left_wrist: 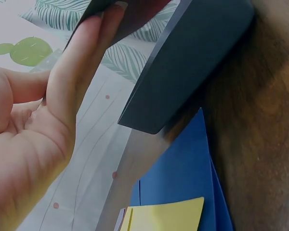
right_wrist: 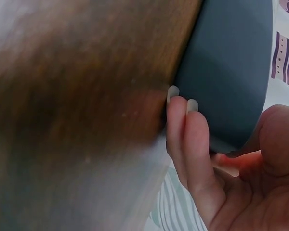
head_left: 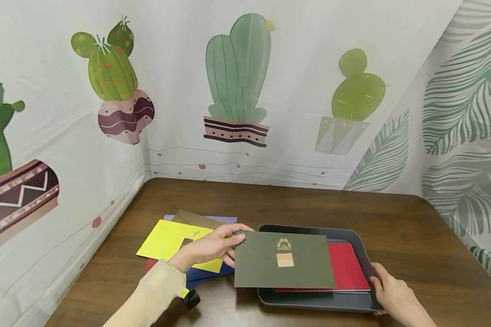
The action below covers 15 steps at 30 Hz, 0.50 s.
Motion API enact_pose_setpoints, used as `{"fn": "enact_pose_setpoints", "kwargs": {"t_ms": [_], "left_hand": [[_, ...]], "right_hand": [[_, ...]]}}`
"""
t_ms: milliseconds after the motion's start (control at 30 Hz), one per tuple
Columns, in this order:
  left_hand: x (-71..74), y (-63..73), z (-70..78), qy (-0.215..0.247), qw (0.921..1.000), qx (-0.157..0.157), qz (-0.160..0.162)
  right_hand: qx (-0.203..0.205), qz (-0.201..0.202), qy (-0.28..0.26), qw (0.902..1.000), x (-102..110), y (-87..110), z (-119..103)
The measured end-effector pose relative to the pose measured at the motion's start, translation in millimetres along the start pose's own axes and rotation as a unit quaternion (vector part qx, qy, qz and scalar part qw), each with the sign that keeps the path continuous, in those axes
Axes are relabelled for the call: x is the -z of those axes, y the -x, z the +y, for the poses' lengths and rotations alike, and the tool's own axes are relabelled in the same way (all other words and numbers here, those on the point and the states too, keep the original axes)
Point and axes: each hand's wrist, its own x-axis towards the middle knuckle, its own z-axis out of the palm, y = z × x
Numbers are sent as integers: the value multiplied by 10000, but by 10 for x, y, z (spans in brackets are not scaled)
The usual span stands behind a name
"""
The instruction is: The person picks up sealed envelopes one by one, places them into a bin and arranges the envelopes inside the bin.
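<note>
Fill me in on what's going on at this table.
A person's left hand pinches a dark green envelope by its left edge, holding it over the dark tray, partly covering a red envelope there. The right hand grips the tray's right side. Left of the tray, a yellow envelope lies atop other envelopes.

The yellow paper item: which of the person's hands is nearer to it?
Left. In the head view, the left hand partly overlaps the yellow paper item; the right hand holds the right end of the dark tray, farther away.
</note>
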Motion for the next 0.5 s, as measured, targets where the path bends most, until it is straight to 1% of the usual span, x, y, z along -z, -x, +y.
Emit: {"fn": "enact_pose_setpoints", "kwargs": {"t_ms": [300, 500], "left_hand": [[-40, -87, 7, 155, 9995, -138, -246], [-95, -140, 37, 191, 9995, -2, -237]], "right_hand": [[47, 71, 2, 10000, -10, -4, 16], [83, 89, 26, 9999, -15, -15, 20]]}}
